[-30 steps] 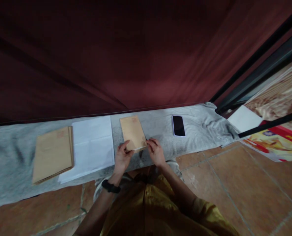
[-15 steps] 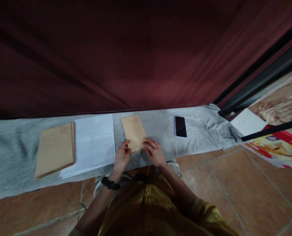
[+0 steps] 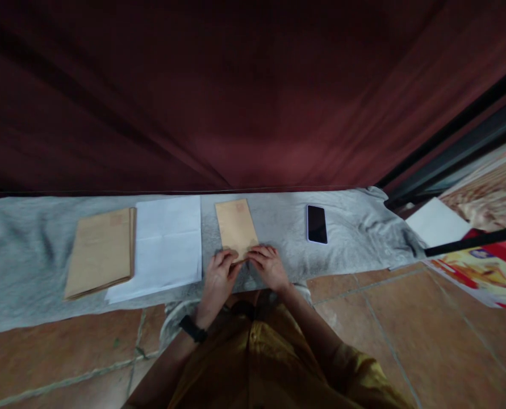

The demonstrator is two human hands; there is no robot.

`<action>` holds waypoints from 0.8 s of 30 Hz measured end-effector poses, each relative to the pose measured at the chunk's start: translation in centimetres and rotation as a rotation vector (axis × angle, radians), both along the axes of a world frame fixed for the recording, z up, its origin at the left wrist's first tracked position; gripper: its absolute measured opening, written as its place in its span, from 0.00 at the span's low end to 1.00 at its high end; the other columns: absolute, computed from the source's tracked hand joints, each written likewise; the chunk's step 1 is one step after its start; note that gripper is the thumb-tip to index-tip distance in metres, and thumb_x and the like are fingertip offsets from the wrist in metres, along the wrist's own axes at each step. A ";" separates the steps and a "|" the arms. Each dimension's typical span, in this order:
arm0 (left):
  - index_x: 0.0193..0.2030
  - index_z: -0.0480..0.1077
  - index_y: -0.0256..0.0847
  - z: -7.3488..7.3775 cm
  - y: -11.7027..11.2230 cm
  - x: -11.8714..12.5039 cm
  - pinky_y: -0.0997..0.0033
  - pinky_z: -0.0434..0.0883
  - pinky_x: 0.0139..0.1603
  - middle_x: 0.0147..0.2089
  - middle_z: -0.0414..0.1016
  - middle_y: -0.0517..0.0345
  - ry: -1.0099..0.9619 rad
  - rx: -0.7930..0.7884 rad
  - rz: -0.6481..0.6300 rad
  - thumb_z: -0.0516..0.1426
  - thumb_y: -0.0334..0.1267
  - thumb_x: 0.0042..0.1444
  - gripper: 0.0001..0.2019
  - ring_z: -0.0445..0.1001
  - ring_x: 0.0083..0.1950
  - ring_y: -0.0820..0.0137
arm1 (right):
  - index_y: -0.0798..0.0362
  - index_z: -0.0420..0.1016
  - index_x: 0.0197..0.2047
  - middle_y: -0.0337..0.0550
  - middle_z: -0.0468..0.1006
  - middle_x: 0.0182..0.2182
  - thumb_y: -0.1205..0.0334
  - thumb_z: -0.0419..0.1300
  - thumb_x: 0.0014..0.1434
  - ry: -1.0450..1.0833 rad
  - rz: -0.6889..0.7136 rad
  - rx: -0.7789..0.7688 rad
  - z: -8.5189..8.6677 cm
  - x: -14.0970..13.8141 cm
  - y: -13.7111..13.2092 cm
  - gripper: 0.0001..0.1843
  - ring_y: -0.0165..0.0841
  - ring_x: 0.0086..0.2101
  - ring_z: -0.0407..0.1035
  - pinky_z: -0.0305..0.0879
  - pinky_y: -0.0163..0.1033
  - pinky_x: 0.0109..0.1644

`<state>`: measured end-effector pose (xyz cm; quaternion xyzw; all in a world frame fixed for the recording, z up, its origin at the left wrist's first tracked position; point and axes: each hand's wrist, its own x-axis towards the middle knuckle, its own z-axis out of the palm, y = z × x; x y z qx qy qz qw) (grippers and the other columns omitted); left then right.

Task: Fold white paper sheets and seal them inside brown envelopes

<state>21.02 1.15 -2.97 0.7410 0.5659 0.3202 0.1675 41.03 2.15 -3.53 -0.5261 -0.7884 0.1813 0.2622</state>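
A small brown paper envelope lies on the grey cloth in front of me, a faint reddish print near its far right corner. My left hand grips its near edge at the left, thumb and fingers pinched together. At the right part of the same edge, my right hand pinches the paper too. The fingertips of both hands are close to each other, and they hide most of the near edge. To the left are white paper sheets, and partly over them rests a stack of larger brown envelopes.
A phone with a dark screen lies right of the envelope on the grey cloth. Behind the cloth hangs a dark red curtain. At the right stand a black metal frame, a white sheet and a colourful printed box.
My left hand has moved in toward the right hand and now pinches the envelope's near edge. My right hand has shifted slightly along that edge. The view has tilted a little.
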 end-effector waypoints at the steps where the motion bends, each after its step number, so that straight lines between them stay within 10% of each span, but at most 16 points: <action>1: 0.51 0.75 0.43 -0.1 0.0 0.0 0.54 0.70 0.60 0.52 0.76 0.48 0.027 0.000 -0.013 0.57 0.37 0.63 0.11 0.72 0.56 0.56 | 0.42 0.80 0.53 0.42 0.78 0.54 0.63 0.59 0.70 0.010 -0.015 -0.007 0.0 -0.1 0.2 0.12 0.38 0.53 0.68 0.59 0.47 0.58; 12: 0.48 0.76 0.42 0.7 0.4 0.3 0.53 0.71 0.54 0.50 0.77 0.47 0.225 0.004 0.088 0.52 0.33 0.64 0.12 0.73 0.51 0.55 | 0.47 0.77 0.48 0.44 0.78 0.47 0.63 0.58 0.70 -0.012 -0.138 0.003 -0.1 -1.2 0.6 0.08 0.38 0.49 0.67 0.58 0.44 0.54; 24: 0.66 0.68 0.36 -1.4 -2.9 2.0 0.51 0.63 0.72 0.68 0.69 0.42 0.305 -0.002 -0.159 0.48 0.36 0.67 0.23 0.65 0.72 0.57 | 0.48 0.77 0.56 0.48 0.77 0.54 0.66 0.54 0.70 -0.051 -0.089 0.001 -0.1 -1.5 -0.2 0.15 0.40 0.56 0.68 0.61 0.50 0.62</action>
